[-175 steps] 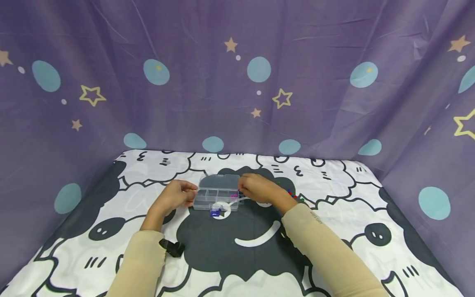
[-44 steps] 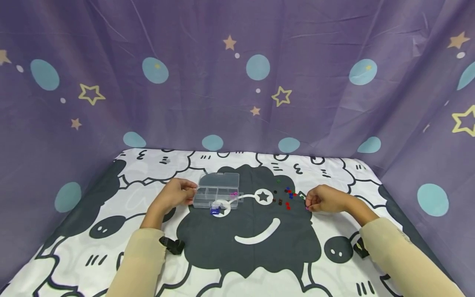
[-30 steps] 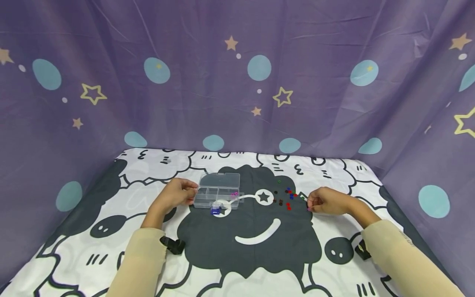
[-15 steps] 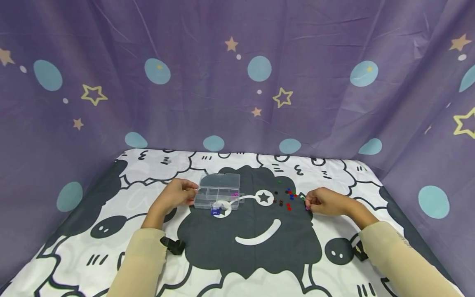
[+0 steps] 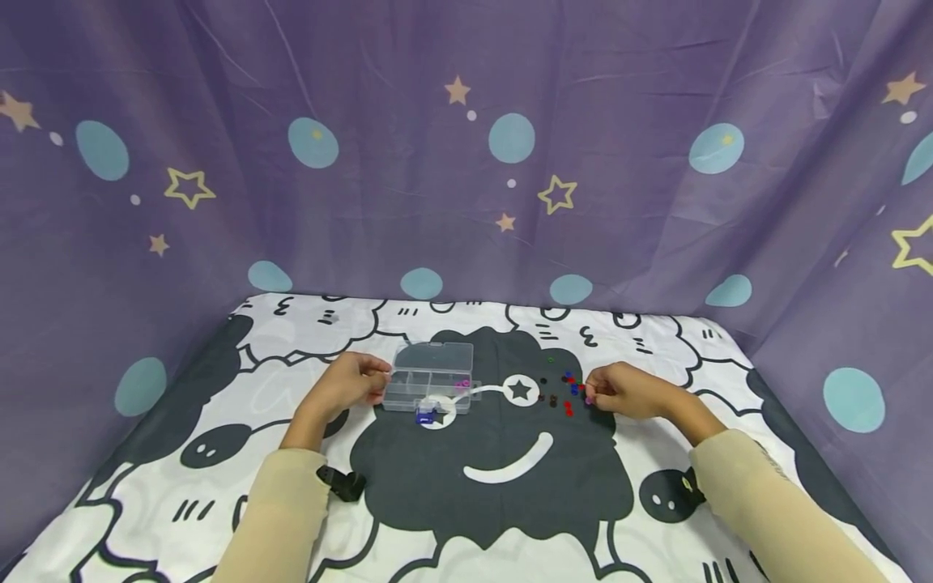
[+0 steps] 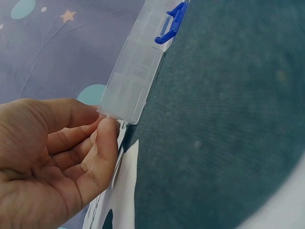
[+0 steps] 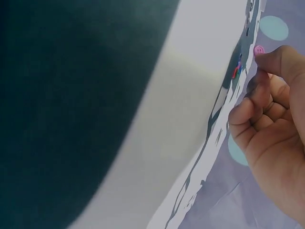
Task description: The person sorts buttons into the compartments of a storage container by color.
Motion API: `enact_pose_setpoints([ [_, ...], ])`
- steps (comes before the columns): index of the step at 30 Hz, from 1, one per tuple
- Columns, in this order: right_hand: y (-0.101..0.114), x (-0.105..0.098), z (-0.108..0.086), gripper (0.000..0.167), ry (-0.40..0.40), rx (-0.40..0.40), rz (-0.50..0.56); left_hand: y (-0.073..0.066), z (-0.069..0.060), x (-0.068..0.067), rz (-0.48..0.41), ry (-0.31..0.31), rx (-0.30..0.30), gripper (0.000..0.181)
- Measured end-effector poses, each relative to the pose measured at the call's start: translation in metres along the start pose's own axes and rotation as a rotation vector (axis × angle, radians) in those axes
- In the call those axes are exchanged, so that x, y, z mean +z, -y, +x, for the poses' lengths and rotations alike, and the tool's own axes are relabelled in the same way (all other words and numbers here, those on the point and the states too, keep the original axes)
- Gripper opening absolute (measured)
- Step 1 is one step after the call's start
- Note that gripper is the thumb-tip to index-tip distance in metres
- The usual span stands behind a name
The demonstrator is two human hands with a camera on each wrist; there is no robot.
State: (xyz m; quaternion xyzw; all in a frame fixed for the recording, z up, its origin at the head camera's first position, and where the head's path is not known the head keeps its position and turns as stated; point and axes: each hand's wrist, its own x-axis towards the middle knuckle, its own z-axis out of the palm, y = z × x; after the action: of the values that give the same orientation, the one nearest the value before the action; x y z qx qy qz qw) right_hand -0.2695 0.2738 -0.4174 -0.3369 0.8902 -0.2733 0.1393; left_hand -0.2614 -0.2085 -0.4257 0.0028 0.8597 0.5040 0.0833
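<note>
A clear compartment box [image 5: 408, 395] stands with its lid raised on the cloth, pink buttons [image 5: 462, 384] inside its right part. My left hand [image 5: 348, 382] holds the box's left end; in the left wrist view the fingers and thumb of the left hand [image 6: 62, 152] pinch a corner of the box [image 6: 128, 81], whose blue latch [image 6: 177, 24] hangs at the front. My right hand [image 5: 628, 392] pinches a pink button [image 7: 259, 50] between thumb and fingertip, seen in the right wrist view beside the right hand [image 7: 276, 114]. It is just right of the scattered buttons.
Several loose buttons lie on the dark patch of the cloth: red ones [image 5: 568, 409], brown ones [image 5: 553, 401], blue ones [image 5: 574, 389] and a green one [image 5: 551, 360]. A purple patterned curtain [image 5: 466, 243] stands behind the cloth.
My right hand moved from the box to the right of the loose buttons, and in the last half second came slightly back left with the pink button. My left hand stays at the box.
</note>
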Motion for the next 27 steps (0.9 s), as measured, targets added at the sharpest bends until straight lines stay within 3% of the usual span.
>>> enact_pose_setpoints([
  [11, 0.009, 0.005, 0.024, 0.013, -0.049, -0.116, -0.074, 0.0, 0.001, 0.0, 0.02, -0.006, -0.006, 0.027],
  [27, 0.026, 0.018, 0.056, 0.013, -0.061, -0.157, -0.125, 0.001, 0.003, 0.001, 0.017, -0.013, -0.013, 0.026],
])
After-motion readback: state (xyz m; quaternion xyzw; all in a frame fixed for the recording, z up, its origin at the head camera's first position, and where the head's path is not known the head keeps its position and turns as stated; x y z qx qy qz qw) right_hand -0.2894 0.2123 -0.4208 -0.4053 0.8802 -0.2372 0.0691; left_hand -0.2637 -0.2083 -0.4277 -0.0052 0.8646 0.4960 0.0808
